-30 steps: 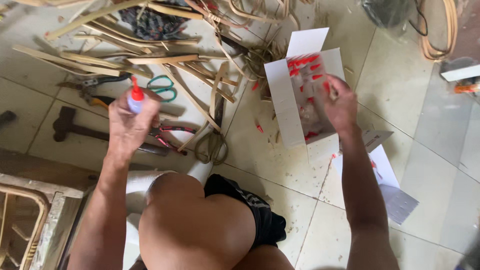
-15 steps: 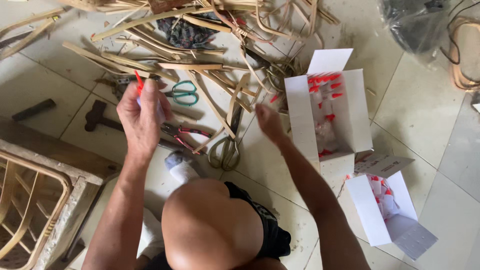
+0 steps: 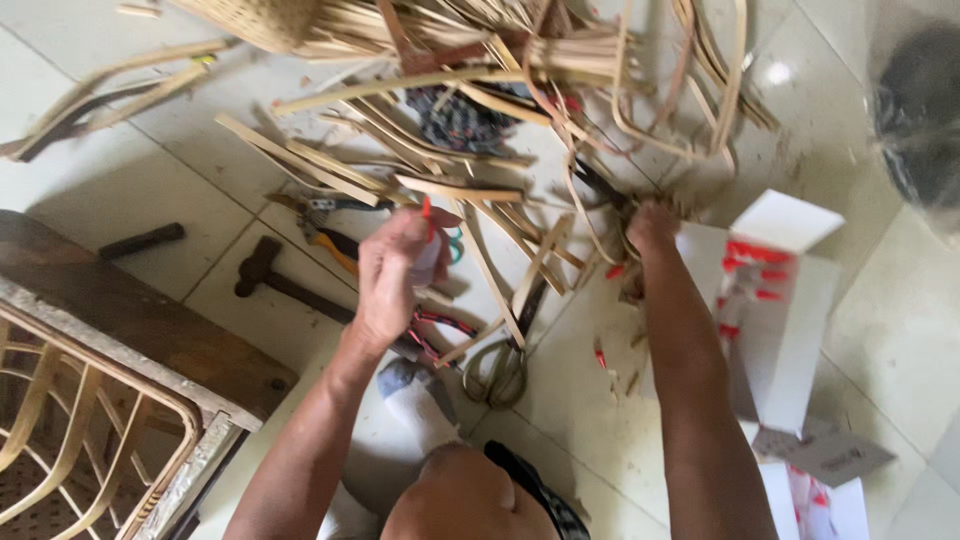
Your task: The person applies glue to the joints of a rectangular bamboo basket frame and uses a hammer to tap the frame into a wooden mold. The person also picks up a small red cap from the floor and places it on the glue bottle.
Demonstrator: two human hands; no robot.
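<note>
Red-capped bottle point(image 3: 428, 250) inside left hand point(image 3: 395, 275) fingers point(image 3: 415, 232), above hammer point(image 3: 275, 283).

Small bottle point(image 3: 428, 262) mostly hiding inside left hand point(image 3: 392, 272), right hand point(image 3: 652, 226) fingertips disappearing among cane strips point(image 3: 560, 120), dark bag point(image 3: 920, 110) blurring at edge

small bottle point(image 3: 428, 250): pale, red-tipped | upright, tip up | above the tiled floor, over scattered tools

Pale tiled floor point(image 3: 880, 330), daylight glare; woven cane furniture frame point(image 3: 90, 420) at left
</note>
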